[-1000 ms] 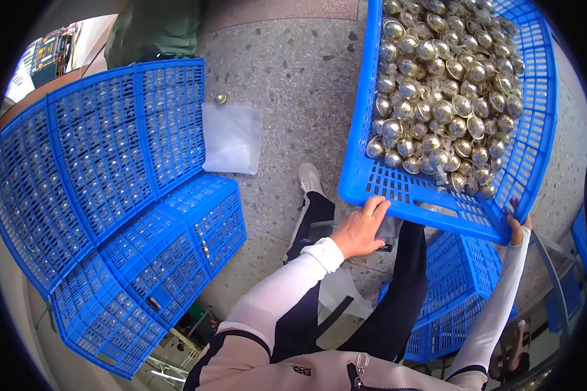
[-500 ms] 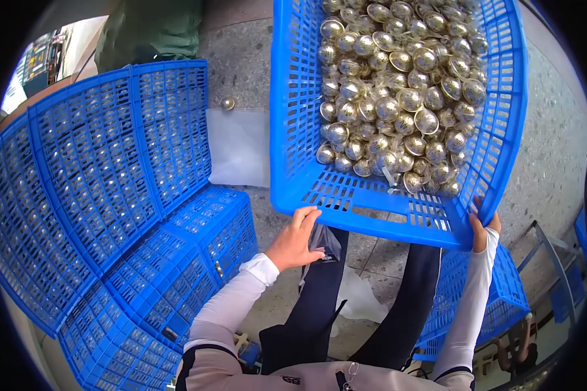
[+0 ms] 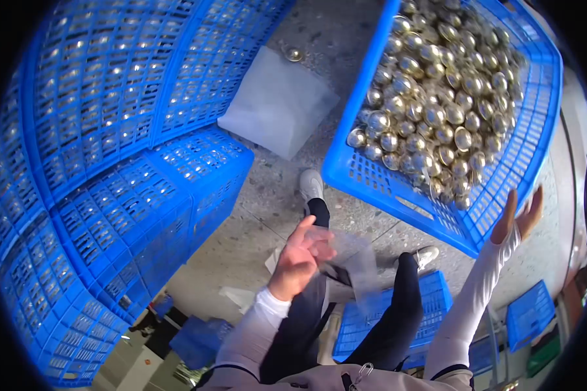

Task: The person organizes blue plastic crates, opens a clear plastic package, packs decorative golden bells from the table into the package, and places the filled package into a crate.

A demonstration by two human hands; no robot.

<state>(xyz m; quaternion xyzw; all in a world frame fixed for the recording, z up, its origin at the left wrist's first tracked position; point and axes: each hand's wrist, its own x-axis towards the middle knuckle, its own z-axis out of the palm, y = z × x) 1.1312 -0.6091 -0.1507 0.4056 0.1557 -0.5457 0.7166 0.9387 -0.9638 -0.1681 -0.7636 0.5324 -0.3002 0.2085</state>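
A worker is standing between blue baskets on a speckled floor, apparently midway through handling a load of shiny balls [image 3: 436,114]. The balls are filling the open basket [image 3: 338,163] at two o'clock, which is lying aslant, its near corner pointing toward four. At six o'clock, the left hand [image 3: 300,257] is curling its fingers on a clear plastic bag [image 3: 359,264], though blur is hiding exactly where they are pinching. At three o'clock, the right hand [image 3: 530,218] is spreading its fingers beside the basket's near corner; whether they are touching cannot be told. Any further shift of the basket would be calling for both hands closing firmly on its rim. At twelve o'clock, a loose ball [image 3: 293,54] is lying just beyond a white sheet [image 3: 274,107]; stacked baskets [image 3: 209,189] are standing at nine.
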